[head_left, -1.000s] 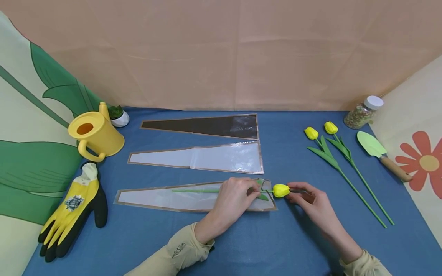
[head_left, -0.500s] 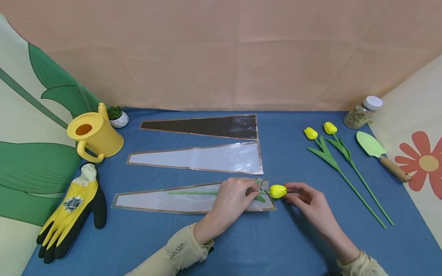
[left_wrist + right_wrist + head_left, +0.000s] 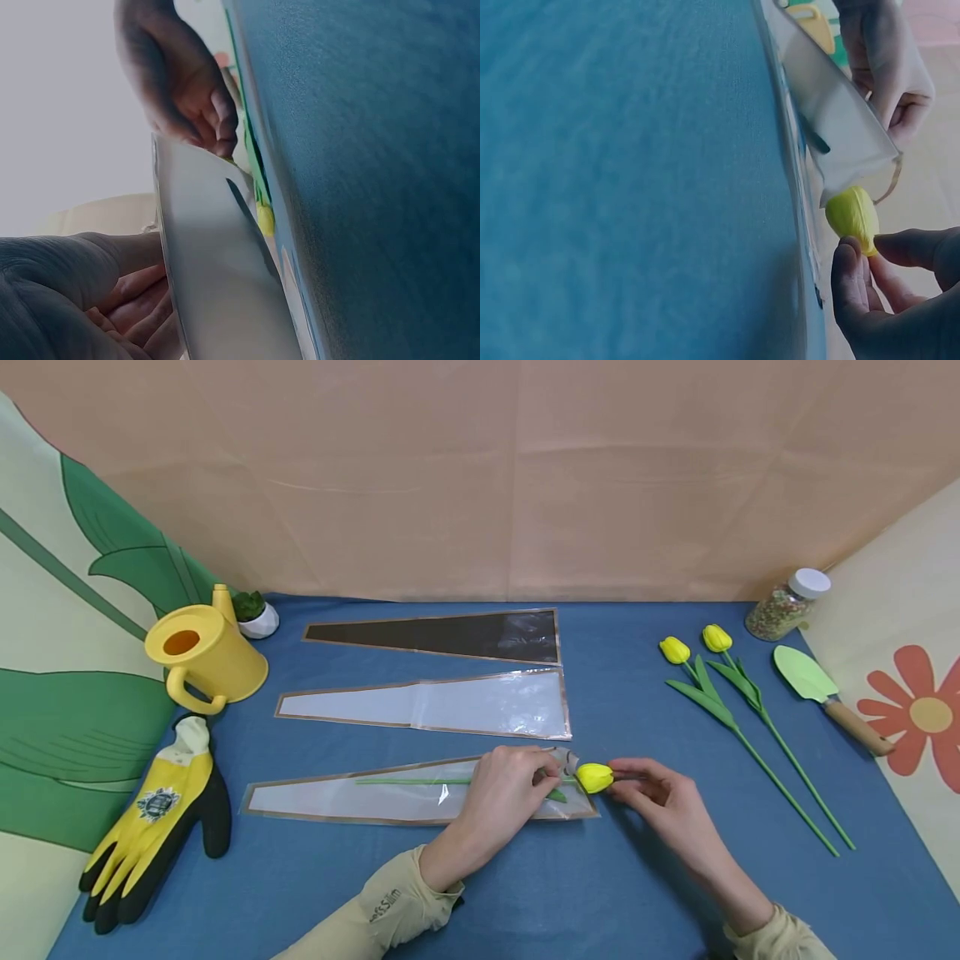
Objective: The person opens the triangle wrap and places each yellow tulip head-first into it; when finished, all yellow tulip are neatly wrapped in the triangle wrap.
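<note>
A long tapered flower sleeve (image 3: 315,800), clear with a brown border, lies nearest the person with its wide end to the right. My left hand (image 3: 504,789) pinches the sleeve's film near that wide mouth, lifting it slightly. A yellow tulip (image 3: 595,777) has its green stem and leaves inside the sleeve, while its bud is at the mouth. My right hand (image 3: 667,797) pinches the tip of that bud between thumb and fingers. In the right wrist view, the bud (image 3: 853,217) sits right at the lifted film edge. Part of the stem is hidden behind my left hand.
Behind lie a white sleeve (image 3: 480,703) and a black sleeve (image 3: 442,637). Two yellow tulips (image 3: 738,727), a trowel (image 3: 828,697) and a lidded jar (image 3: 787,606) are at right. A watering can (image 3: 217,656), potted plant (image 3: 257,617) and glove (image 3: 161,818) are at left.
My right hand has moved left with the tulip, so its stem reaches further toward the narrow end and the bud is now at the sleeve's mouth. My left hand has stayed nearly in place.
</note>
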{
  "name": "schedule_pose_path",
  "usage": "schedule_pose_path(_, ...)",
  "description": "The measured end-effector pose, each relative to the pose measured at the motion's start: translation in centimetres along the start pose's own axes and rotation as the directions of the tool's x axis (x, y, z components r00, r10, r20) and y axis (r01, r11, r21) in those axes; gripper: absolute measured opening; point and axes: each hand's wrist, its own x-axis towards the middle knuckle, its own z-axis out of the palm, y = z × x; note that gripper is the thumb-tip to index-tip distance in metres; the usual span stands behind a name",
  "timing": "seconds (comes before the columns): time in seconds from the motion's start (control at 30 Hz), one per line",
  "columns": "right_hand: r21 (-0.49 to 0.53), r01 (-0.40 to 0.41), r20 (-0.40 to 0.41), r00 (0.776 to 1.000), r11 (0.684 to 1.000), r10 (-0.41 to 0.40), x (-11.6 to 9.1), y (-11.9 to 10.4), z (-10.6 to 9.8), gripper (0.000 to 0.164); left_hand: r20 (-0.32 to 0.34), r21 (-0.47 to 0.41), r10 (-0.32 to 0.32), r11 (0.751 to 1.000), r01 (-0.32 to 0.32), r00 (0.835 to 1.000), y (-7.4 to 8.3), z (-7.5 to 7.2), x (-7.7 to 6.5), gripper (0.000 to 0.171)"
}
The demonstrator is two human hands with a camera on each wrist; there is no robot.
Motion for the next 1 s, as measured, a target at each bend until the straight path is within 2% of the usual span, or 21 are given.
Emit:
schedule_pose_path(0.43, 0.068, 0.070, 0.070, 0.995, 0.995, -0.075, 0.4, -0.6, 1.1, 0.029, 0.005, 0.022, -0.018, 1.000, 0.018, 1.000, -0.1, -0.4, -0.2, 0.004)
schedule_pose_path(0.77, 0.072, 0.048, 0.098, 0.994, 0.996, -0.055, 0.4, -0.8, 1.6, 0.030, 0.028, 0.061, -0.035, 0.998, 0.033, 0.999, 0.1, -0.4, 0.0, 0.004)
schedule_pose_path(1.0, 0.046, 0.043, 0.123, 0.991, 0.998, -0.049, 0.1, -0.6, 1.7, 0.029, 0.031, 0.050, -0.043, 0.998, 0.041, 0.999, 0.3, -0.2, -0.1, 0.004)
